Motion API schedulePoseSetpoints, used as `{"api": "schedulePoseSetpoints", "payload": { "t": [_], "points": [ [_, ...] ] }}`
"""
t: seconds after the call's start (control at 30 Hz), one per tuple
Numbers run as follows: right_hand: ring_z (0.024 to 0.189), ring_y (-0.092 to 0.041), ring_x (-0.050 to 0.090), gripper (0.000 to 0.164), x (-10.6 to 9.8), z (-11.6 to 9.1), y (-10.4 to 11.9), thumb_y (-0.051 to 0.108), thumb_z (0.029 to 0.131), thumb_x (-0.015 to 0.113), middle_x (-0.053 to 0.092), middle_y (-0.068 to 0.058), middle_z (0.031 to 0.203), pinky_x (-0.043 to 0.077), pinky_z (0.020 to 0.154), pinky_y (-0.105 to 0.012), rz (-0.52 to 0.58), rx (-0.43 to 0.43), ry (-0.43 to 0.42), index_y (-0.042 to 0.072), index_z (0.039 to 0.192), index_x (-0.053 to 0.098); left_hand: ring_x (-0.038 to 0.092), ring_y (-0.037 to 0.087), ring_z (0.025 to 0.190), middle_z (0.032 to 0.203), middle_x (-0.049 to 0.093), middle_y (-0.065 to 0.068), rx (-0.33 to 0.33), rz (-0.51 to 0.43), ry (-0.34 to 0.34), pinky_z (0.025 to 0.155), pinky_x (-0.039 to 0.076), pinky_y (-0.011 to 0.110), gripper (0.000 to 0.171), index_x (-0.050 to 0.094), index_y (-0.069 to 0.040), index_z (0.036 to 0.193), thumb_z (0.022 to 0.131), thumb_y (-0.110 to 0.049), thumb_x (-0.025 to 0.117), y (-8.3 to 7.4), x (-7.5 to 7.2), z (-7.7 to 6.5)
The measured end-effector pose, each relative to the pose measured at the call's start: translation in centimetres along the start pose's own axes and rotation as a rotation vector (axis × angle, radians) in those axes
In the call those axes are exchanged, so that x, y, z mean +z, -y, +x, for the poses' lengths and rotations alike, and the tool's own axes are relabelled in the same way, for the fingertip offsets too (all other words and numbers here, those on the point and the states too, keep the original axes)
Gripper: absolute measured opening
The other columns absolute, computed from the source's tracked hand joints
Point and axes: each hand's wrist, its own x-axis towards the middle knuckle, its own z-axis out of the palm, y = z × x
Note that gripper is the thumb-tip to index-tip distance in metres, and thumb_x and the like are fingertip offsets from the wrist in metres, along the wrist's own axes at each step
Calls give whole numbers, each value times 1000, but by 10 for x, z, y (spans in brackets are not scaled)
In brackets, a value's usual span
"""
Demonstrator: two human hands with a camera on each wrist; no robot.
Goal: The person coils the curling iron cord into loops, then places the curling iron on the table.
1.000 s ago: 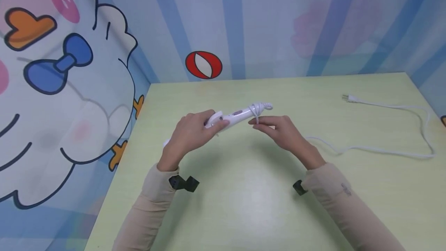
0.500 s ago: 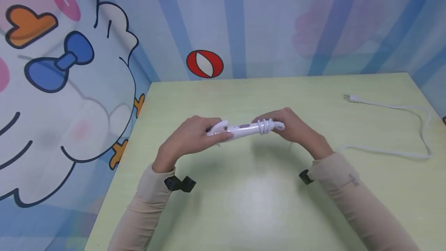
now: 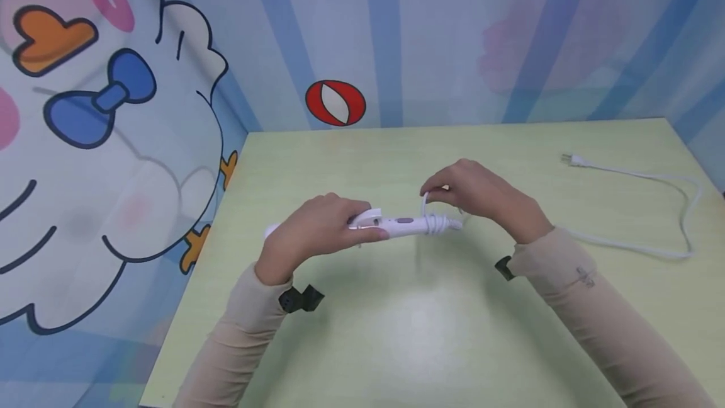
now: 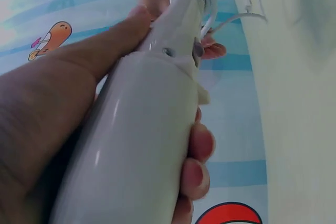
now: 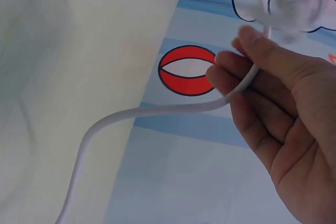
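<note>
A white curling iron (image 3: 418, 226) is held almost level above the table by my left hand (image 3: 317, 225), thumb and fingers wrapped round it near its clip. In the left wrist view, its thick white body (image 4: 142, 129) fills the middle, with my fingertips (image 4: 198, 177) curled round the far side. White cord coils (image 3: 437, 224) circle the handle's right end. Just beyond that end, my right hand (image 3: 472, 187) pinches the cord (image 3: 425, 205) between thumb and fingers. The right wrist view has the cord (image 5: 157, 110) running across the fingers of this hand (image 5: 294, 108) and trailing downward.
The rest of the cord lies in a wide bend on the table (image 3: 362, 332) at right, ending in a two-pin plug (image 3: 574, 160). A printed cloth wall (image 3: 442, 36) stands behind the table and along its left side.
My right hand has circled from the near side of the handle round its right end to the far side, carrying the cord. The curling iron has tipped nearer level and come closer to me.
</note>
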Motion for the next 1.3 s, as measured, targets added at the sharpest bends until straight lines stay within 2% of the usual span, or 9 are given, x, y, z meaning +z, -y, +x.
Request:
{"api": "schedulePoseSetpoints", "payload": {
  "t": [0.2,0.33,0.53,0.7,0.97,1.17,1.3],
  "points": [
    [74,-11,63,10,-6,1,14,17,86,65,69,4,87,49,70,-34,-153,-3,-26,15,93,72,48,11,52,59,51,-5,-78,79,-13,48,37,27,42,54,-23,81,81,-65,52,-6,8,6],
    [67,-10,60,7,-10,0,20,19,86,65,69,5,83,47,63,-33,-226,3,-60,17,90,71,47,11,51,58,49,-4,-83,70,-29,48,36,26,41,53,-23,81,81,-64,52,-7,9,6],
    [75,-13,64,12,-13,1,19,20,85,67,70,3,89,50,69,-35,-202,25,-94,16,95,72,46,9,51,59,49,-5,-35,61,-29,48,35,26,41,52,-24,82,79,-64,55,-8,6,-1],
    [72,-11,63,11,-11,6,22,20,85,67,70,5,87,49,67,-33,-199,-1,-89,17,94,72,47,8,52,60,51,-7,-6,69,-9,48,35,24,42,54,-23,84,79,-65,55,-9,9,-2],
    [67,-10,61,8,-10,5,31,18,84,67,69,5,84,48,63,-33,-237,-7,-93,16,91,72,46,9,52,60,50,-6,-55,81,-8,48,35,24,44,54,-23,85,78,-66,54,-6,16,3],
    [57,-9,54,5,-11,3,39,17,84,67,67,4,77,44,56,-30,-247,39,-124,15,87,71,49,12,53,62,51,-3,-123,77,-70,48,37,27,42,55,-23,91,81,-63,52,-2,17,13],
    [52,-10,49,10,-10,0,43,20,86,65,65,3,72,40,52,-29,-223,88,-161,13,89,71,48,14,54,63,50,-1,-172,102,-122,47,36,28,42,53,-22,90,83,-63,49,1,17,19]
  ]
}}
